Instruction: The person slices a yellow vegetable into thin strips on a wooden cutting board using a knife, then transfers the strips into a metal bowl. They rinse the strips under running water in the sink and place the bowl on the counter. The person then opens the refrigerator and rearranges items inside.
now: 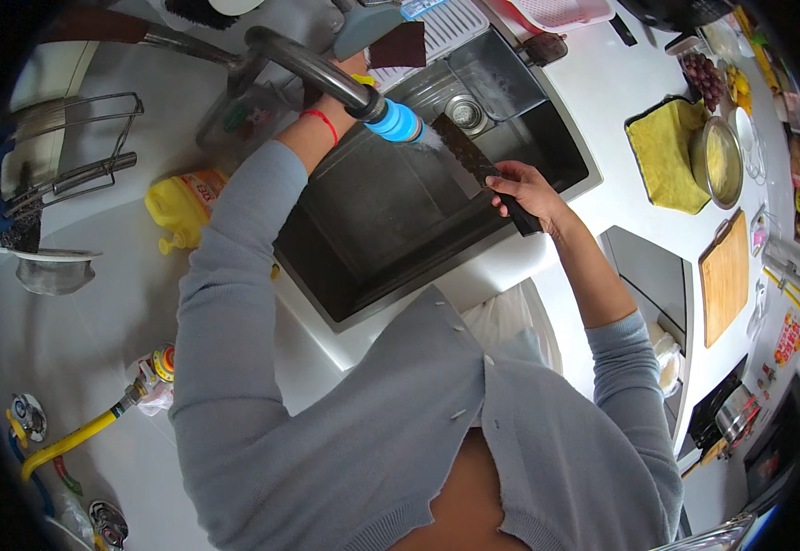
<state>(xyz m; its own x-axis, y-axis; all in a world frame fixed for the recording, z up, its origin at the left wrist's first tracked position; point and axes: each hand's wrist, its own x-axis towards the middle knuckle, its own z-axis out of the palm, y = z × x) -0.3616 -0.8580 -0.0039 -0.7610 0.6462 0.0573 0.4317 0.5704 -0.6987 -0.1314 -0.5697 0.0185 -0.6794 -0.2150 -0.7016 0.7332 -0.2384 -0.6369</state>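
My right hand grips the black handle of a kitchen cleaver over the dark sink basin. Its blade, dark along the spine, points up toward the drain. Water sprays from the blue nozzle of the faucet beside the blade. Behind the faucet, my left hand is largely hidden; a red string circles that wrist. A small yellow item shows by its fingers, and whether they hold it is unclear. Close above lies a dark brown flat piece.
A dark tray sits in the sink's far corner, by a white ribbed drainboard. Left stands a yellow jug. Along the right counter are a yellow cloth, a metal bowl, grapes and a wooden cutting board.
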